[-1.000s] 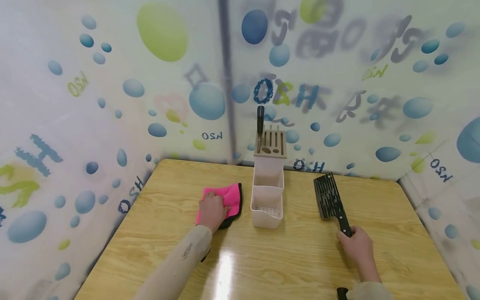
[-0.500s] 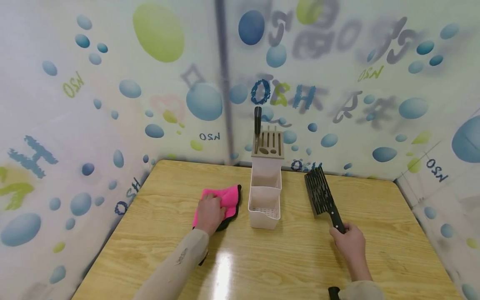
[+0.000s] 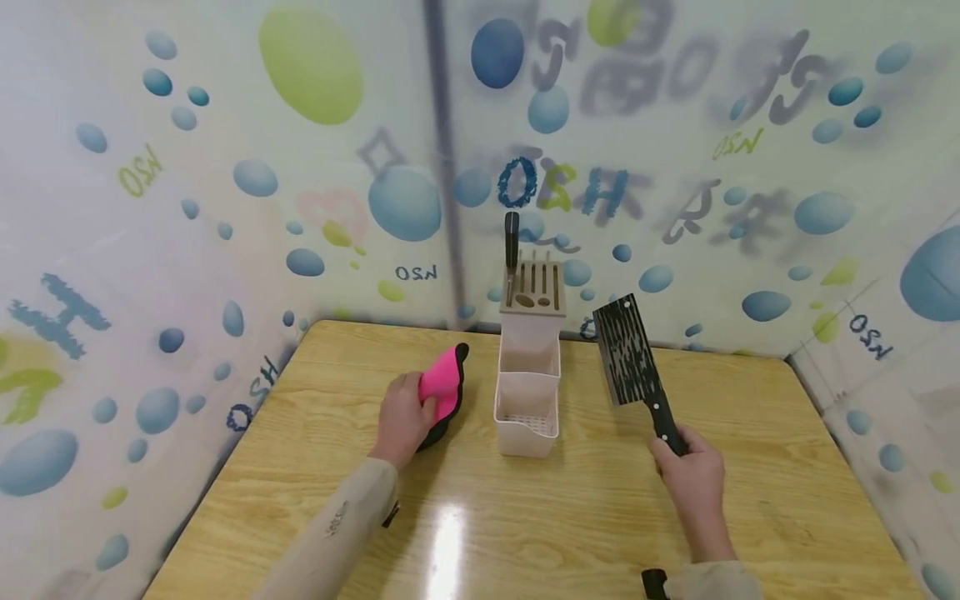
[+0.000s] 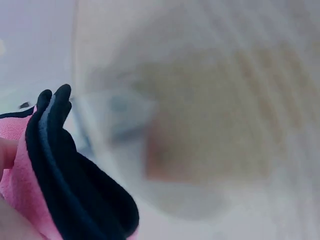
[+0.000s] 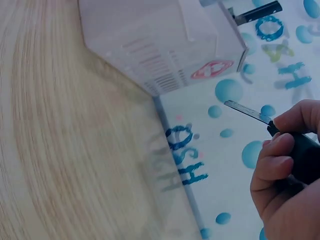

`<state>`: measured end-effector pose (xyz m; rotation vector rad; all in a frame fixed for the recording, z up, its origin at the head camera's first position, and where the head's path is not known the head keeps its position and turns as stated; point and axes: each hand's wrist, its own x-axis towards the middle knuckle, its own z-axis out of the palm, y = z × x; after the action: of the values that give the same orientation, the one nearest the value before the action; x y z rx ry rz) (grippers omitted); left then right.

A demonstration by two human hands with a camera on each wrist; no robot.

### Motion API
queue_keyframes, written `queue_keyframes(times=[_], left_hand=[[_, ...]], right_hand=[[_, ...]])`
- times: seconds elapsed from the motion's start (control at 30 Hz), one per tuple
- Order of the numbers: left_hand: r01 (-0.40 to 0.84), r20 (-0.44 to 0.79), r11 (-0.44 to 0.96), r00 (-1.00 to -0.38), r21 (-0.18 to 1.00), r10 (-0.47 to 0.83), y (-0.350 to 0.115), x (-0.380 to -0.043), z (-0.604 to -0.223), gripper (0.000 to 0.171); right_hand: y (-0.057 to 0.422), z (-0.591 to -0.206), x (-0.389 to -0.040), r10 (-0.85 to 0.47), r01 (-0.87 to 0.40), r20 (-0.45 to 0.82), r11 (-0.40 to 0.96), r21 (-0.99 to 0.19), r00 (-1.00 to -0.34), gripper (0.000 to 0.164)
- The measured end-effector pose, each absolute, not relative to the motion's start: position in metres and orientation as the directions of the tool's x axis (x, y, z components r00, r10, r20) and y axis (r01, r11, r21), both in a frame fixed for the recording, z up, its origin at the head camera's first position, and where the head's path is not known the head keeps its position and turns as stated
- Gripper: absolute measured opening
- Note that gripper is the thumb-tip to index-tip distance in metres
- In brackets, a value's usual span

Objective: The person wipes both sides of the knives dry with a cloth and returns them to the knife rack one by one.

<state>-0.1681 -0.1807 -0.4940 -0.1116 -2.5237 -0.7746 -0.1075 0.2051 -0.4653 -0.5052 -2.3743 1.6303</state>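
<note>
Cleaver [image 3: 626, 350], right of centre in the head view, slants toward the upper left, its handle [image 3: 665, 422] gripped by my right hand [image 3: 692, 475]. My left hand [image 3: 402, 412] pinches a pink-and-black cloth [image 3: 444, 383] left of the pale holder [image 3: 527, 438], which stands mid-frame on the counter [image 3: 577, 525].

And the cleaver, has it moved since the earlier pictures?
Yes. Judged against the white holder in the head view, the cleaver has moved up the picture and left, nearer to it.
</note>
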Motion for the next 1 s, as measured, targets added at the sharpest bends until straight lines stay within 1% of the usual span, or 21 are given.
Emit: queue_keyframes(times=[0.2, 0.43, 0.5, 0.63, 0.7, 0.77, 1.0], left_hand=[[0.267, 0.536, 0.819, -0.842, 0.508, -0.058, -0.181, -0.168, -0.468, 0.037], [0.377, 0.604, 0.792, -0.797, 0.481, 0.013, -0.171, -0.169, -0.442, 0.040], [0.417, 0.635, 0.784, -0.771, 0.459, 0.039, -0.168, -0.170, -0.435, 0.043], [0.502, 0.708, 0.781, -0.697, 0.370, 0.112, -0.161, -0.172, -0.419, 0.048], [0.545, 0.743, 0.780, -0.649, 0.308, 0.160, -0.157, -0.173, -0.411, 0.050], [0.572, 0.756, 0.779, -0.621, 0.258, 0.207, -0.153, -0.174, -0.403, 0.050], [0.604, 0.746, 0.790, -0.576, 0.111, 0.335, -0.138, -0.179, -0.376, 0.051]], right_hand=[[0.193, -0.456, -0.102, 0.363, 0.064, 0.023, 0.228, -0.972, -0.932, 0.015], [0.183, -0.445, -0.099, 0.337, -0.014, 0.032, 0.055, -0.998, -0.941, 0.029], [0.179, -0.443, -0.097, 0.321, -0.018, 0.024, 0.024, -1.000, -0.947, 0.031], [0.170, -0.438, -0.093, 0.280, -0.017, 0.017, 0.005, -1.000, -0.960, 0.035], [0.166, -0.436, -0.091, 0.260, -0.019, 0.022, 0.014, -1.000, -0.965, 0.036], [0.163, -0.435, -0.090, 0.248, -0.024, 0.032, 0.035, -0.999, -0.968, 0.037], [0.152, -0.434, -0.089, 0.206, -0.072, 0.079, 0.040, -0.997, -0.975, 0.035]])
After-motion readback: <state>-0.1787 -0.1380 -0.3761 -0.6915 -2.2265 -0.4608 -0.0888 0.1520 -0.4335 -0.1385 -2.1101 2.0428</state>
